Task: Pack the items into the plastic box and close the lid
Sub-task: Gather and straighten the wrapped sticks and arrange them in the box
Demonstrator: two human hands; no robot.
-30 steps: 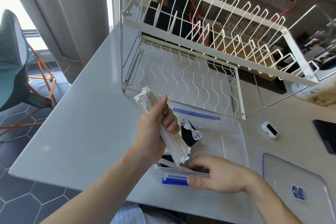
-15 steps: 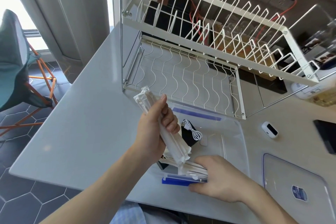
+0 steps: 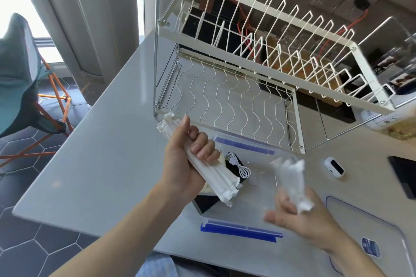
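A clear plastic box [image 3: 263, 164] with blue clips [image 3: 240, 230] stands open on the grey counter near its front edge. Inside lie a coiled white cable [image 3: 238, 165] and a dark flat item [image 3: 206, 202]. My left hand [image 3: 186, 159] is closed around a bundle of white paper-wrapped sticks [image 3: 216, 180], held slanted over the box's left side. My right hand [image 3: 306, 216] holds a second, blurred bundle of white wrapped sticks [image 3: 292, 184] upright above the box's right part. The box's clear lid [image 3: 364, 227] lies flat to the right.
A white two-level wire dish rack [image 3: 247, 87] stands just behind the box. A small white device [image 3: 334, 167] and a black flat object [image 3: 405, 173] lie at the right. A folding chair [image 3: 20, 78] stands on the floor at left. The counter's edge runs below my arms.
My right hand has lifted from the box's front edge with a bundle of wrapped sticks, up and to the right. The left hand has kept its bundle in place.
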